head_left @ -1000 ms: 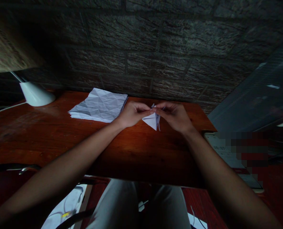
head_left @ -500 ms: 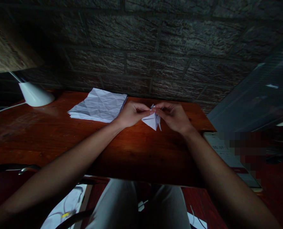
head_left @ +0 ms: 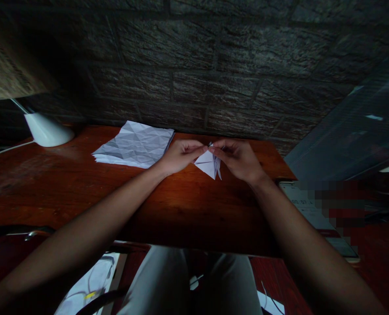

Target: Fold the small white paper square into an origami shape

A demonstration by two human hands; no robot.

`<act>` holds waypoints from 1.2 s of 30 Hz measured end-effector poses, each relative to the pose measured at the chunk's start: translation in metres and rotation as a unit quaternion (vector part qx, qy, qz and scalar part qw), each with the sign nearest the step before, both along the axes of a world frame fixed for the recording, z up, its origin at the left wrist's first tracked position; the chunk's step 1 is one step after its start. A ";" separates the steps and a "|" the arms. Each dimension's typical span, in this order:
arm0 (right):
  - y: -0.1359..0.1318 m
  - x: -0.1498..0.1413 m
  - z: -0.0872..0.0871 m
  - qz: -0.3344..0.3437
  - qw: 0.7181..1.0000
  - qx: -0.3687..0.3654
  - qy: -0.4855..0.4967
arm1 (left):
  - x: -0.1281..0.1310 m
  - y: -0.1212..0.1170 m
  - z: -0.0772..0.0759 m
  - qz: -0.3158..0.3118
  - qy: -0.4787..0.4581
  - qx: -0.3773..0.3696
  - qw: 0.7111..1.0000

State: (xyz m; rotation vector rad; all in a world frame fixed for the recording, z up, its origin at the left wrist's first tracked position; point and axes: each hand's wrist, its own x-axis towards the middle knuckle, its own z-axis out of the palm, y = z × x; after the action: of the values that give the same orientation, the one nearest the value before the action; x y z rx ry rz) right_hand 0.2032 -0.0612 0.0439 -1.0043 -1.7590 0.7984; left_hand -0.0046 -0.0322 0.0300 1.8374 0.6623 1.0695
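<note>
A small folded piece of white paper (head_left: 207, 165) is held between my two hands above the wooden table (head_left: 194, 210). Its pointed flaps hang downward. My left hand (head_left: 180, 157) pinches its upper left edge between thumb and fingers. From the other side, my right hand (head_left: 237, 158) pinches the paper's upper right part, and its fingers hide some of the folds. Left of my left hand lies a stack of creased white paper sheets (head_left: 133, 144), marked by a grid of triangular folds.
A lamp with a white base (head_left: 48, 131) stands at the table's left. Dark brick wall (head_left: 194, 92) rises right behind the table. To the right lie a phone-like device (head_left: 299, 205) showing digits and a grey panel (head_left: 342, 118). A paper-covered box (head_left: 89, 284) sits below, left of my legs.
My left thumb has shifted slightly left along the paper's top edge, showing more of its left face. The right hand has barely moved, and the stack stays put.
</note>
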 end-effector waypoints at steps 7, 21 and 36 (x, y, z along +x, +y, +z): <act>0.000 0.000 -0.001 0.003 1.000 -0.016 -0.005 | -0.003 0.003 -0.002 -0.013 0.004 -0.008 1.000; -0.001 -0.001 -0.002 0.003 0.999 -0.037 0.036 | -0.002 0.005 -0.005 0.033 -0.002 0.061 0.998; -0.006 -0.003 0.003 -0.022 0.998 -0.003 -0.053 | -0.002 0.003 -0.001 0.024 0.008 0.045 0.999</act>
State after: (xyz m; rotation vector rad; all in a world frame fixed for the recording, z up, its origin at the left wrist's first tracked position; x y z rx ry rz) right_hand 0.2003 -0.0669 0.0467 -1.1018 -1.8194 0.7346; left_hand -0.0071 -0.0295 0.0287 1.9174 0.6805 1.1324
